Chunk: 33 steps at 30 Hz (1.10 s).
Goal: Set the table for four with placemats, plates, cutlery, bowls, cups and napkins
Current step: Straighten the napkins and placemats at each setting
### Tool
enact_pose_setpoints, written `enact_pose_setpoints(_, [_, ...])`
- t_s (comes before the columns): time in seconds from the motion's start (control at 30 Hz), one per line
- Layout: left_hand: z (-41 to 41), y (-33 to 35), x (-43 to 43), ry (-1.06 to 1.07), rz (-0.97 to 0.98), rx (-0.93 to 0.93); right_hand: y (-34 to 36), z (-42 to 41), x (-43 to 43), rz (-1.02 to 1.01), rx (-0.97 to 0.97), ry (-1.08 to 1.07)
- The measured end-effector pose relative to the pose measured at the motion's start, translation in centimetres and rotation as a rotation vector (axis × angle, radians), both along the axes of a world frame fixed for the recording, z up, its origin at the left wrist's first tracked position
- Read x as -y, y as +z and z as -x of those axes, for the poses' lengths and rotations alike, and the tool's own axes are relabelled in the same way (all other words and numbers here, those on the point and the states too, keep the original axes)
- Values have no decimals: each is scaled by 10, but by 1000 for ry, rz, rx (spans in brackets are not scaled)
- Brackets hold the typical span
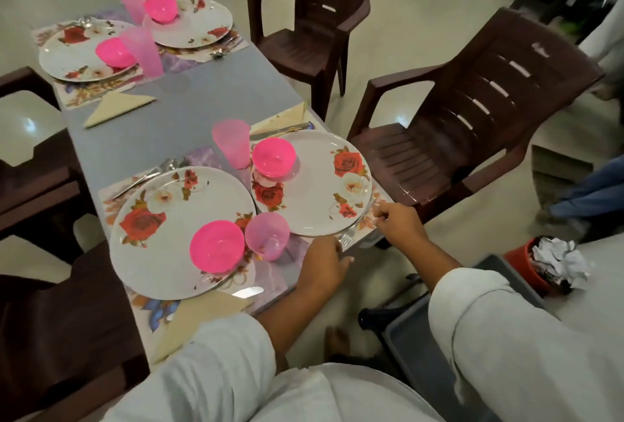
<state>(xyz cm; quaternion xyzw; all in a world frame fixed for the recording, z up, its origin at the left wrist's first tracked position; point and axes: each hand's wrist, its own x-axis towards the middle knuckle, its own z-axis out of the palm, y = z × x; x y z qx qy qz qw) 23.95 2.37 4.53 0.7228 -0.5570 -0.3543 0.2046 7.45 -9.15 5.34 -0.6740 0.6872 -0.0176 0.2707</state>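
- Grey tabletop in a tiled room, brown chairs round it; all four settings look close to finished.
- Risk, near-left cup: it stands between the two near plates, just beside the left hand. A careless wrist swing would likely tip it, since it looks light.
- Left hand: fingers curled at the tine end of the fork; whether they touch the fork or the mat edge, cannot tell.
- Risk, fork: lies on the thin strip between the near-right plate rim and the tabletop edge. A nudge outward could send it to the floor.
- Right hand: fingers pinched on the fork's handle end.
- Risk, near-right placemat: sits right at the tabletop corner. Dragging it would carry the plate and its off-centre bowl toward the edge.
- Counts: placemats 4, plates 4, bowls 4 (one on each plate), cups 4.
- Napkins: 3 seen, at far-left, near-left, and what looks like one under the knife at near-right. None in view at the far-right setting.
- Cutlery: pieces show beside every plate, too blurred for an exact count.
- Chairs: 2 whole at right, parts of more at left.
- Red bin of crumpled paper on the floor, far right: 1.
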Motion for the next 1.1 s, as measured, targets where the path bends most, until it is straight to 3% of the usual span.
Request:
enact_pose_setpoints(0.2, [15,-26,9,42,141,229,-30,7,20,18,-21,85])
enact_pose_setpoints(0.43, [20,-49,17,-304,253,542,-55,21,36,228,-99,404])
enact_pose_setpoints(1.1, [6,-55,18,-469,220,577,-82,52,25,491,-127,721])
